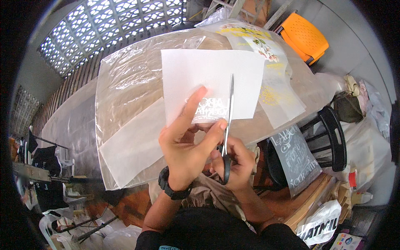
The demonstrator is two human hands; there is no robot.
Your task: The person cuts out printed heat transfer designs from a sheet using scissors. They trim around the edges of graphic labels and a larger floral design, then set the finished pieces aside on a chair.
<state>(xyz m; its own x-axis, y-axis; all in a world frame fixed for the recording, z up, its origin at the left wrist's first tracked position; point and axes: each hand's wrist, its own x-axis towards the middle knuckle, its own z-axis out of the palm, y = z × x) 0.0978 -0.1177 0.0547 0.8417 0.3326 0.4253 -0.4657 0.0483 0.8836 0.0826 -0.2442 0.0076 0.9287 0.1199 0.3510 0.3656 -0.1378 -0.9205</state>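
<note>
A white sheet (200, 68) with white printed lettering along its near edge is held up over the table. My left hand (180, 148), with a black watch on the wrist, grips that near edge, its index finger stretched across the sheet's face. Black-handled scissors (226, 166) are in my right hand (241, 166), whose fingers are wrapped round the handles. The long metal blades point away from me and overlap the right part of the sheet, beside the lettering. My left thumb rests close to the blades. Whether the blades are closed fully is hard to see.
Clear plastic covers the table (137, 79), with a plain pale sheet (133, 141) at left and printed film (277, 79) at right. A black chair (335, 137) holding a grey printed sheet (293, 160) stands near right; an orange chair (306, 37) is beyond. White plastic bags lie about.
</note>
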